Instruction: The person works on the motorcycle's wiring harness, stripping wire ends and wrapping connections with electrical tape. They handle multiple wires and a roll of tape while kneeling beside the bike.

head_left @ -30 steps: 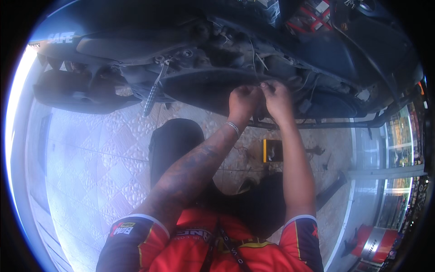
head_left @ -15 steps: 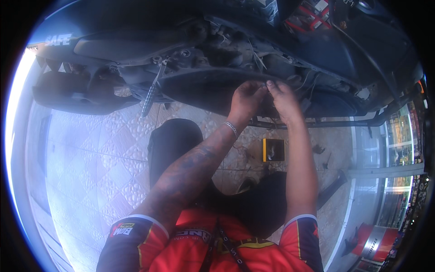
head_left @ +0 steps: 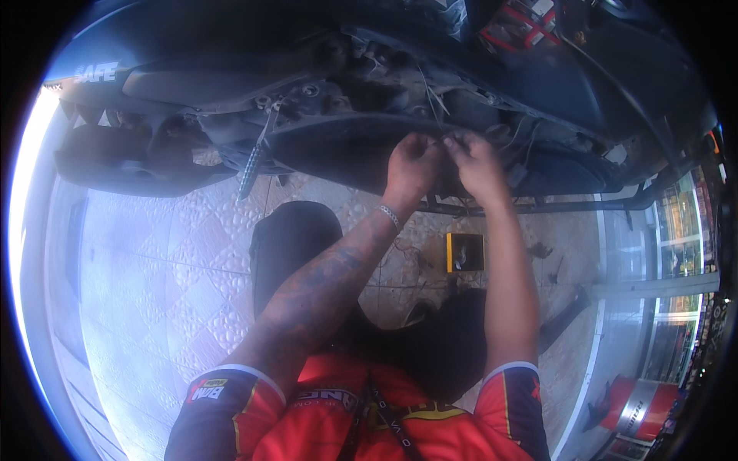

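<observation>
Up close, both hands raised together against the dark motorcycle underside (head_left: 369, 146): left hand (head_left: 411, 165) curled, right hand (head_left: 477, 163) just beside it, fingertips pinching what seems a thin wire (head_left: 442, 142) between them. Grip of each clenched on that wire, though too small to confirm. Below on tiled floor (head_left: 169, 292), yellow-edged box (head_left: 465, 252).

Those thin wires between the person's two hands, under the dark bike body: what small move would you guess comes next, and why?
Probably a gentle pull to draw the thin wires out toward the person. Both the left hand and the right hand pinch at the same spot against the dark panel, fingertips nearly meeting, and the strands look tucked among other cables. What the fingers grip exactly is too small to tell.
</observation>
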Motion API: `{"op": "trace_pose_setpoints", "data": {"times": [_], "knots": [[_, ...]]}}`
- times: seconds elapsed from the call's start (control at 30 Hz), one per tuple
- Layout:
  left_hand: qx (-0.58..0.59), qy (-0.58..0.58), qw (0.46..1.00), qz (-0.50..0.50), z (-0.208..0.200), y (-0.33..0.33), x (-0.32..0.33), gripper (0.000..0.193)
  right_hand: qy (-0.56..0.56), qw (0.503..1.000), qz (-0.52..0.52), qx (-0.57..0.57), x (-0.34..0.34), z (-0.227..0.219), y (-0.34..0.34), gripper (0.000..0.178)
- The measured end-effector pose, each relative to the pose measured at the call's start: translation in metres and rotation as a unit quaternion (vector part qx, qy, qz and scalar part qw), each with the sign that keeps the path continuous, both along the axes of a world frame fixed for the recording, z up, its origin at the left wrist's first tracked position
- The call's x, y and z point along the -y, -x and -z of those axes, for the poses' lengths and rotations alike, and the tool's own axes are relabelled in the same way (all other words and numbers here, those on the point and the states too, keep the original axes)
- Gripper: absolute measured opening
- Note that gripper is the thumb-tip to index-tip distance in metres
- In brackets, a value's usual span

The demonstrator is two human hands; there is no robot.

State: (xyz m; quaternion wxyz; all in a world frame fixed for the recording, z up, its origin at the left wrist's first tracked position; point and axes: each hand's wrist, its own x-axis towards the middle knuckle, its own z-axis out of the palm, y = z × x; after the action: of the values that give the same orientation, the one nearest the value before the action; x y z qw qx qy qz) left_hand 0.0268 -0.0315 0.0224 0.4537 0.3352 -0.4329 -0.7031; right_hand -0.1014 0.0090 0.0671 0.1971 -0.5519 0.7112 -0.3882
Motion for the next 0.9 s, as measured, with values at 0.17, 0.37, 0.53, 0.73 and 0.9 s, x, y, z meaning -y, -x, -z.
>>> {"op": "trace_pose_setpoints", "data": {"times": [0.17, 0.37, 0.53, 0.73, 0.9], "knots": [[0.040, -0.011, 0.999, 0.005, 0.005, 0.001, 0.002, 0.008, 0.021, 0.997, 0.036, -0.066, 0.003, 0.012, -0.003, 0.026], [0.023, 0.087, 0.995, -0.044, 0.016, 0.006, 0.008, 0.020, 0.112, 0.987, -0.027, 0.111, -0.007, 0.021, 0.011, 0.023], [0.058, 0.090, 0.993, -0.040, 0.008, -0.003, 0.005, 0.021, 0.138, 0.988, -0.049, -0.040, -0.018, 0.015, -0.002, 0.025], [0.056, 0.061, 0.997, 0.005, -0.007, -0.010, -0.001, 0.010, 0.224, 0.932, 0.015, -0.286, -0.015, 0.016, -0.024, 0.027], [0.035, 0.057, 0.998, 0.007, -0.005, -0.010, 0.000, 0.019, 0.142, 0.985, 0.025, -0.089, -0.010, 0.019, -0.019, 0.022]]}}
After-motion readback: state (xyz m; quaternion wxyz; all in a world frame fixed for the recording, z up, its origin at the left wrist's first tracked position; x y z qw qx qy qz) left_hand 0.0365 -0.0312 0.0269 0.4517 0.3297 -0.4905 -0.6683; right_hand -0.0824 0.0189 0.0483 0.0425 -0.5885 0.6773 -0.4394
